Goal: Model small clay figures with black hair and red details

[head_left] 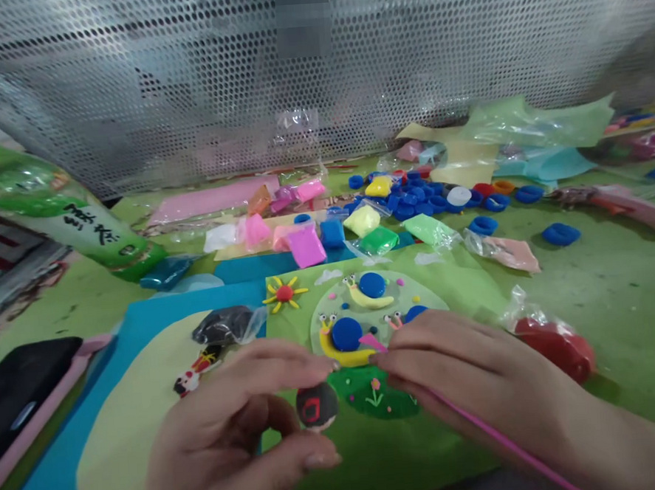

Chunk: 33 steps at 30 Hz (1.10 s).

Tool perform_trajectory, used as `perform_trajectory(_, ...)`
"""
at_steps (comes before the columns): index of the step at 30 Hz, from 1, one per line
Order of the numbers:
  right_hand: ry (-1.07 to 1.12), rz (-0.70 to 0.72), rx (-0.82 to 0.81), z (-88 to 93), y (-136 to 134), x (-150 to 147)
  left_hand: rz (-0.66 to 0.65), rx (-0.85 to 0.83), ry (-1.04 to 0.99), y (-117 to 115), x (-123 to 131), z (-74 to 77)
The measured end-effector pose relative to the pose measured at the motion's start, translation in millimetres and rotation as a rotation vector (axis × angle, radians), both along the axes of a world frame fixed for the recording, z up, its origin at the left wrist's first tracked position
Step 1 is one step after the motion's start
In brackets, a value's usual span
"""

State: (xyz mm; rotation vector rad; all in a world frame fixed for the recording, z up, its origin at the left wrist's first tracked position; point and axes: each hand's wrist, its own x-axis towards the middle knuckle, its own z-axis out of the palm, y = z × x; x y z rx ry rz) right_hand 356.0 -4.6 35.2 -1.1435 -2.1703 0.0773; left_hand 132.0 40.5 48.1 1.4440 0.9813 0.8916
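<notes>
Between the thumb and fingers of my left hand (243,420) is a small dark round clay disc (317,407) with a red square outline on its face. My right hand (468,369) grips a thin pink clay tool (494,431); its flat tip points left, over the green card. Under both hands lies a green clay picture (341,473) with snails, among them a yellow snail (347,347) with a blue shell. Beside my left hand, a small red, white and black clay figure (194,375) rests on a cream oval on a blue sheet.
A green tea bottle (76,216) leans at the left, above a black phone (29,400). Several clay packets (306,245) and a pile of blue caps (413,195) lie behind the picture. A bagged red clay lump (556,349) sits at right. A perforated metal panel (211,75) borders the back.
</notes>
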Motion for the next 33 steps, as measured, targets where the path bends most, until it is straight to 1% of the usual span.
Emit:
perform_trajectory(3,-0.044,-0.015,-0.083,-3.1,3,5,-0.265,0.035,0.053,14,-11,-9.4)
perform_trajectory(4,-0.058,-0.027,-0.090,-3.7,3,9,-0.305,0.027,0.063,17,-12,-11.2)
perform_trajectory(5,-0.079,-0.053,-0.090,-4.0,4,14,-0.309,0.010,0.060,19,-12,-12.2)
perform_trajectory(7,-0.142,-0.141,-0.076,-4.2,7,25,-0.269,-0.027,0.050,19,-10,-12.6)
perform_trajectory(10,-0.307,-0.269,-0.079,-3.6,13,43,-0.275,-0.108,0.029,18,-7,-11.9)
perform_trajectory(13,-0.440,-0.299,-0.125,-3.3,18,57,-0.241,-0.177,0.013,18,-9,-13.2)
perform_trajectory(15,-0.471,-0.312,-0.160,-4.3,20,62,-0.213,-0.109,0.115,20,-10,-14.4)
perform_trajectory(17,-0.490,-0.334,-0.191,-6.4,22,66,-0.195,0.013,0.251,23,-11,-14.4)
perform_trajectory(20,-0.504,-0.352,-0.220,-8.7,26,69,-0.172,0.172,0.365,28,-10,-12.3)
perform_trajectory(25,-0.522,-0.354,-0.244,-1.5,36,71,-0.181,0.419,0.557,33,-10,-10.8)
perform_trajectory(29,-0.500,-0.332,-0.261,4.8,38,67,-0.233,0.595,0.668,30,-18,-16.8)
perform_trajectory(33,-0.447,-0.296,-0.254,2.9,33,63,-0.274,0.704,0.747,22,-38,-28.7)
